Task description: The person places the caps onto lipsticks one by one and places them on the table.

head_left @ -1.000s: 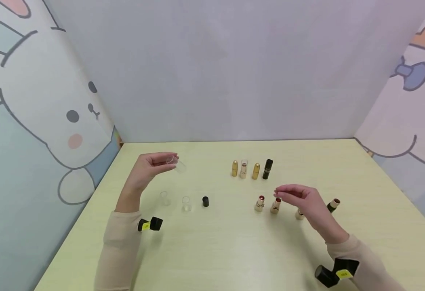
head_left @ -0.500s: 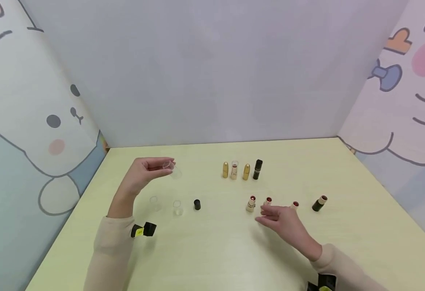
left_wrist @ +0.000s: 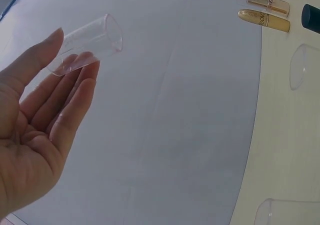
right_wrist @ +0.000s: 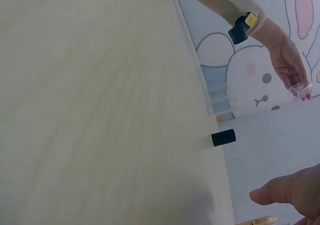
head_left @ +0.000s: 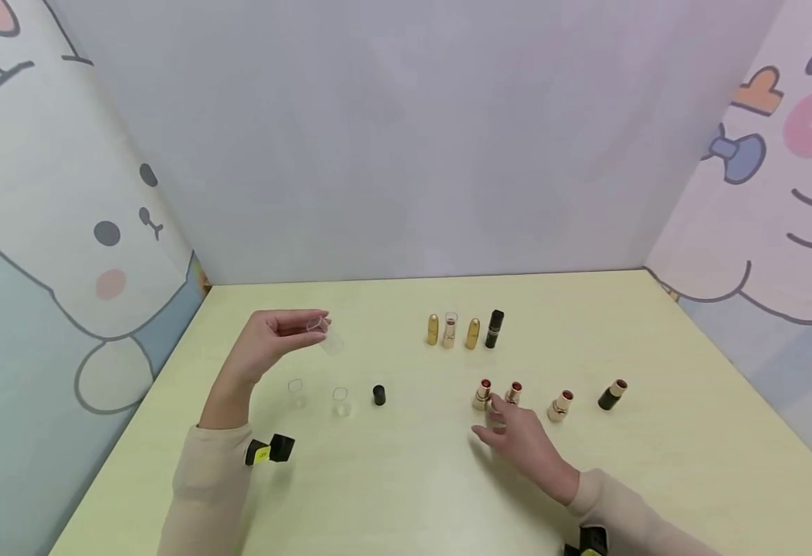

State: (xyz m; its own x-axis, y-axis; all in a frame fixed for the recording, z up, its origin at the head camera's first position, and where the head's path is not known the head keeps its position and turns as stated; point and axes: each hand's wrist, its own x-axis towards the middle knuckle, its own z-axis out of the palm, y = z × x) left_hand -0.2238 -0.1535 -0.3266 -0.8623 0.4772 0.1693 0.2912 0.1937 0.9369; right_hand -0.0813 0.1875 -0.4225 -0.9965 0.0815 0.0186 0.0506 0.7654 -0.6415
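Observation:
My left hand [head_left: 267, 340] pinches a clear lipstick cap [left_wrist: 90, 42] between thumb and fingertips, raised above the table. On the table below it stand two clear caps, one nearer the hand [head_left: 296, 395] and one to its right [head_left: 341, 404]. My right hand [head_left: 527, 452] reaches in beside an uncapped lipstick [head_left: 481, 398], thumb and fingers apart. Whether the fingertips touch this lipstick cannot be told. Those fingers partly hide a second uncapped lipstick [head_left: 514, 391]. Right of the hand are a third uncapped lipstick [head_left: 560, 406] and a black-based uncapped lipstick [head_left: 612, 394].
A black cap [head_left: 379, 395] stands mid-table. Behind, in a row, are a gold lipstick [head_left: 433, 330], a clear-capped lipstick [head_left: 450, 332], another gold lipstick [head_left: 472, 333] and a black lipstick [head_left: 494, 330]. A pale wall [head_left: 406, 154] rises at the table's back edge.
My right hand has moved left and lower, from above the second uncapped lipstick to beside the first. The left hand still holds its clear cap in nearly the same place. The head view has shifted.

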